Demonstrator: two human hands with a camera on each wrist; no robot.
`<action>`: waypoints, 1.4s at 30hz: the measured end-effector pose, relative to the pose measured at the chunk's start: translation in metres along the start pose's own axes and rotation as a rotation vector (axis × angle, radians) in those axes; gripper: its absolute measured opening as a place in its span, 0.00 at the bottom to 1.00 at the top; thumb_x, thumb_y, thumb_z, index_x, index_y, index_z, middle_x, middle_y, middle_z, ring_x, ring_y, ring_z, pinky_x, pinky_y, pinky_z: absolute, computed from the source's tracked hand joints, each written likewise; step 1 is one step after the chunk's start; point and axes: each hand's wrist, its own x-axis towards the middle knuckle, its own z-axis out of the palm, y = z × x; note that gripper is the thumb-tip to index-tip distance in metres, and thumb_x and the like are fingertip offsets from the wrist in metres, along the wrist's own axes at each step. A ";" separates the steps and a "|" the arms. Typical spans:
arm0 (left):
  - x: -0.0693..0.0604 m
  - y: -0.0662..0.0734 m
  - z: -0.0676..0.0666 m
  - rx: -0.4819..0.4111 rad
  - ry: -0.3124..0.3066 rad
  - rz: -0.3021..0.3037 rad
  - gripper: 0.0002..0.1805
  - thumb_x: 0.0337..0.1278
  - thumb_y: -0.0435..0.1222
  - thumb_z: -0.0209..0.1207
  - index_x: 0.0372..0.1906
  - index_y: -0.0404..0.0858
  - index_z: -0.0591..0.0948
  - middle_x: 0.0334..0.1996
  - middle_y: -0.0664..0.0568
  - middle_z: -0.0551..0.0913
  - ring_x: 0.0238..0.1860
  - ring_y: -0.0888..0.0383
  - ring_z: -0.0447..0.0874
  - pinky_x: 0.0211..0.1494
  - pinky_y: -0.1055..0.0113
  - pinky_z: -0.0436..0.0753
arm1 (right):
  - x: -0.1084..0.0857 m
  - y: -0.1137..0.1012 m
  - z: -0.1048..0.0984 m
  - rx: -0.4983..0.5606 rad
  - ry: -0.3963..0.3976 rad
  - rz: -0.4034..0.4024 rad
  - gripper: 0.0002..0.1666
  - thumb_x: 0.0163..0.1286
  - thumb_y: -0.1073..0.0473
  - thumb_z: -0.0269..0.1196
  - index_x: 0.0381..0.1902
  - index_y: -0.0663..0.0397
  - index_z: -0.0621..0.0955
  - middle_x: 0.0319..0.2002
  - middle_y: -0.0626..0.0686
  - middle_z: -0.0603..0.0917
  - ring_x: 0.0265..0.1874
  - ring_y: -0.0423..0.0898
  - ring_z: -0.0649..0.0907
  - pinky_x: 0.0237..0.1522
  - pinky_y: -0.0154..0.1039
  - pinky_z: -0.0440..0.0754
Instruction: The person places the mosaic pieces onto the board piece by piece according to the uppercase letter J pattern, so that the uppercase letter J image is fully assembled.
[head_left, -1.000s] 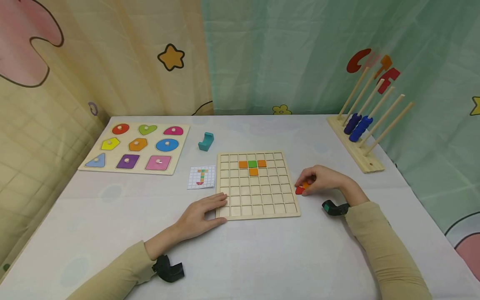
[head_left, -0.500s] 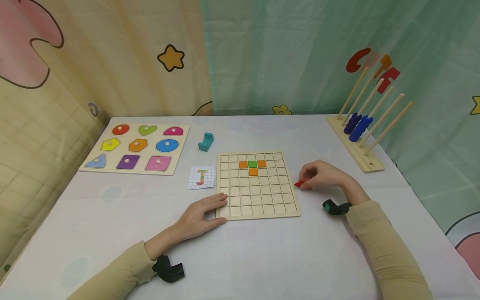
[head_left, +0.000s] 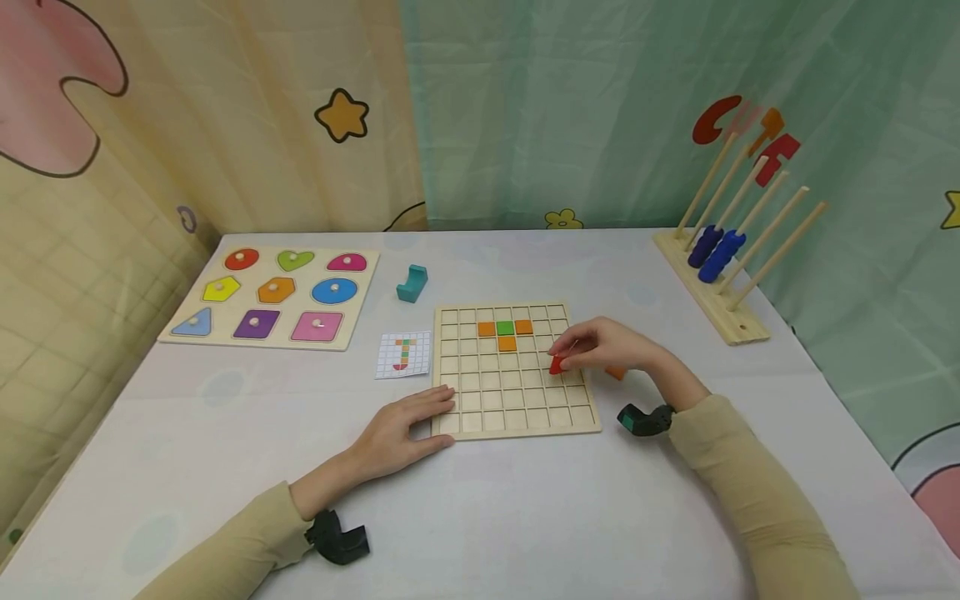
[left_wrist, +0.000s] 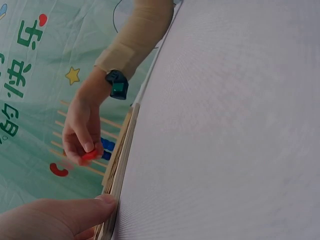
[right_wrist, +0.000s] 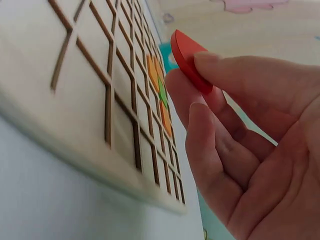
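Observation:
My right hand (head_left: 607, 343) pinches a red, round-edged tile (right_wrist: 189, 62) between thumb and fingers, held above the right side of the wooden grid board (head_left: 480, 400). In the right wrist view the tile stands tilted, clear of the board. Near the board's top, several square tiles sit in cells: a green tile (head_left: 506, 328) between two orange ones, with an orange tile (head_left: 507, 343) under the green. My left hand (head_left: 397, 429) rests with extended fingers on the board's lower left edge; its thumb (left_wrist: 80, 215) touches the rim in the left wrist view.
An orange piece (head_left: 616, 372) lies right of the board, partly behind my right hand. A pattern card (head_left: 386, 367) and a teal block (head_left: 412, 284) lie to its left. A knobbed shape puzzle (head_left: 221, 317) is far left; a peg stand (head_left: 708, 292) stands back right.
My right hand has lifted the red tile from the table and carried it left over the board. The orange piece now shows beside the board. My left hand has stayed put.

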 end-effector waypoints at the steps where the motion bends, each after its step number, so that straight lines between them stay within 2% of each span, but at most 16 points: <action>1: 0.000 0.000 0.000 0.000 -0.001 -0.001 0.29 0.50 0.43 0.67 0.57 0.35 0.78 0.62 0.49 0.72 0.65 0.54 0.67 0.64 0.53 0.68 | 0.002 -0.003 0.002 0.003 -0.008 -0.006 0.17 0.60 0.58 0.67 0.46 0.61 0.83 0.39 0.51 0.85 0.37 0.45 0.83 0.44 0.34 0.81; 5: 0.000 0.001 0.000 -0.003 -0.002 -0.001 0.29 0.50 0.43 0.67 0.57 0.35 0.78 0.62 0.49 0.72 0.65 0.54 0.67 0.64 0.53 0.68 | 0.011 -0.012 0.012 0.025 -0.029 -0.015 0.16 0.60 0.59 0.67 0.44 0.61 0.82 0.38 0.51 0.85 0.35 0.45 0.83 0.42 0.35 0.81; 11: 0.000 0.000 0.000 -0.002 -0.002 -0.003 0.29 0.50 0.43 0.67 0.57 0.35 0.78 0.62 0.49 0.72 0.65 0.54 0.67 0.64 0.54 0.68 | 0.023 -0.020 0.024 0.023 -0.027 0.028 0.12 0.59 0.59 0.68 0.40 0.57 0.83 0.34 0.49 0.84 0.32 0.45 0.83 0.39 0.37 0.81; 19: 0.000 0.001 -0.001 -0.011 -0.003 0.004 0.29 0.50 0.42 0.67 0.57 0.34 0.78 0.62 0.48 0.72 0.65 0.54 0.67 0.64 0.54 0.68 | 0.034 -0.018 0.036 0.020 -0.023 0.015 0.11 0.59 0.58 0.68 0.37 0.57 0.83 0.31 0.49 0.83 0.31 0.44 0.82 0.39 0.38 0.81; 27: 0.000 0.001 -0.001 -0.010 -0.002 0.006 0.28 0.50 0.42 0.67 0.57 0.34 0.78 0.62 0.48 0.73 0.64 0.54 0.67 0.64 0.54 0.68 | 0.039 -0.019 0.048 0.010 0.017 0.051 0.09 0.61 0.59 0.67 0.39 0.55 0.83 0.32 0.48 0.83 0.32 0.43 0.82 0.38 0.35 0.81; 37: 0.001 0.003 -0.002 -0.009 -0.006 -0.005 0.28 0.50 0.41 0.67 0.57 0.34 0.78 0.62 0.48 0.73 0.65 0.53 0.67 0.64 0.53 0.68 | 0.039 -0.019 0.058 -0.004 0.002 0.008 0.06 0.60 0.59 0.67 0.36 0.53 0.84 0.30 0.46 0.84 0.30 0.42 0.81 0.37 0.35 0.81; 42: 0.000 0.002 -0.001 -0.008 -0.008 -0.006 0.28 0.50 0.42 0.67 0.57 0.34 0.77 0.62 0.48 0.72 0.65 0.53 0.67 0.64 0.53 0.68 | 0.037 -0.019 0.058 -0.042 -0.035 -0.031 0.05 0.60 0.58 0.68 0.34 0.50 0.85 0.28 0.44 0.83 0.28 0.43 0.80 0.35 0.36 0.79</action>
